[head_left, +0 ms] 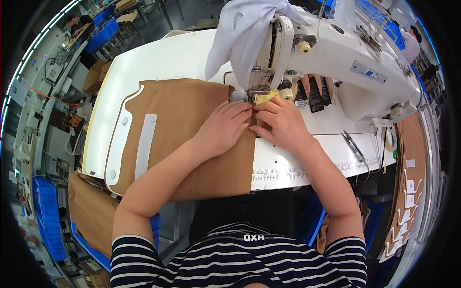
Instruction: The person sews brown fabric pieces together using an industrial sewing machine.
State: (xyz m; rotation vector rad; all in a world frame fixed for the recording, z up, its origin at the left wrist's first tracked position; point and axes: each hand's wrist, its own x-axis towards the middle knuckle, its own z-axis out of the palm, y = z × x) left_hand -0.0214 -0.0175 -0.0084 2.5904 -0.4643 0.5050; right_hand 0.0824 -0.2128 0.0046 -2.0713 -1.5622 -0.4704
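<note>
A brown fabric panel (201, 177) with a white strip (146, 144) on it lies on the sewing table, its right edge running up to the presser foot (260, 91) of a white sewing machine (331, 53). My left hand (222, 128) rests on the panel, fingers together and laid on the cloth just in front of the foot. Close beside it, my right hand (284, 124) has its fingers bent over the panel's edge, with the thumb below them. A small yellow piece (267, 97) shows by the right fingertips. The fingertips partly hide the edge.
Thread snips (354, 145) lie on the table at right, near a printed ruler scale (283, 173). Dark labels (316, 96) sit under the machine arm. Pale cloth (240, 36) drapes over the machine head. Brown pieces (409, 158) hang at far right; blue bins (48, 216) stand left.
</note>
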